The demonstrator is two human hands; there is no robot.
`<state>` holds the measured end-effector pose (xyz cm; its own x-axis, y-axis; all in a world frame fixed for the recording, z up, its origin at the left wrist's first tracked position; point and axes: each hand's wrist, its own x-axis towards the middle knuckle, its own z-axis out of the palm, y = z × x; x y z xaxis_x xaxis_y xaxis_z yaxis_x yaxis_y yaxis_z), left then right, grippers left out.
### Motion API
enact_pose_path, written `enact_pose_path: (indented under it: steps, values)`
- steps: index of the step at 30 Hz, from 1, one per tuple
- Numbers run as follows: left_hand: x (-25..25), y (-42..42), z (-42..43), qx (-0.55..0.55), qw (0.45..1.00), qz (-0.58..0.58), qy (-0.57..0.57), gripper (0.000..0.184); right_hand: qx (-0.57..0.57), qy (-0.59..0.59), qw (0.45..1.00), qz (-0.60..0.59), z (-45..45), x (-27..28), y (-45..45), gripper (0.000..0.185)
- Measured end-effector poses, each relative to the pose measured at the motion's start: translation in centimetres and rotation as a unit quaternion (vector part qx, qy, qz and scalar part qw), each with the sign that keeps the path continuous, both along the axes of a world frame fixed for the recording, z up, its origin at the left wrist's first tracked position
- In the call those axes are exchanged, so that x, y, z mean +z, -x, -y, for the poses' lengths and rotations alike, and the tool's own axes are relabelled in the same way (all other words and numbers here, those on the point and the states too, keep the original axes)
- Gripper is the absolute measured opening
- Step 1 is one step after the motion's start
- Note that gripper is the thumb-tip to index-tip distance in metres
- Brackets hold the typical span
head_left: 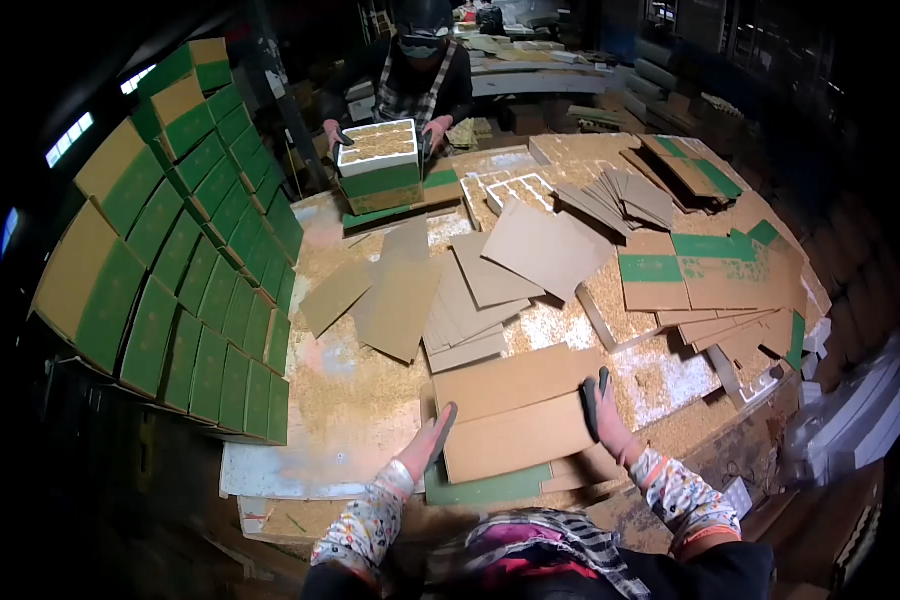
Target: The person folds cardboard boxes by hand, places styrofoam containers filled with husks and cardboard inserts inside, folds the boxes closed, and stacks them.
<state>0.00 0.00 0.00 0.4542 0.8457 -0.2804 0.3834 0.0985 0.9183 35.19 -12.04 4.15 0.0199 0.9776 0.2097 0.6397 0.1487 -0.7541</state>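
A brown cardboard piece (515, 425) with a fold line across it lies near the table's front edge, between my two hands. My left hand (432, 440), in a dark-palmed glove, rests against its left edge with the fingers stretched out. At its right edge my right hand (605, 415) holds the side, thumb and fingers around the border. Under the piece, a green cardboard flap (490, 487) sticks out toward me. Loose grey-brown sheets (465, 320) lie just beyond it, with a larger square sheet (548, 250) on top further back.
Green and brown boxes (195, 290) are stacked high at the left. Across the table (340, 400) a co-worker (425, 80) holds a box (380, 165) with a white-framed top. Flattened green-printed cartons (710, 270) lie at the right, white pieces (860, 410) beyond the right edge.
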Motion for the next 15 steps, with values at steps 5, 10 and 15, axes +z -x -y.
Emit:
enact_pose_path:
  steps: [5, 10, 15]
  values:
    - [13.0, -1.7, 8.0, -0.061, 0.918, -0.19, -0.344, 0.082, 0.134, 0.1, 0.969, -0.181, -1.9, 6.4, -4.0, 0.059]
    - [2.1, 5.8, 3.5, -0.176, 0.885, -0.225, -0.368, 0.07, -0.029, 0.253, 0.965, -0.059, -4.3, 3.6, -0.3, 0.064]
    - [8.2, -5.4, 0.4, 0.102, 0.939, -0.212, -0.25, 0.05, 0.07, 0.118, 0.963, -0.231, -3.9, -2.3, -1.8, 0.07]
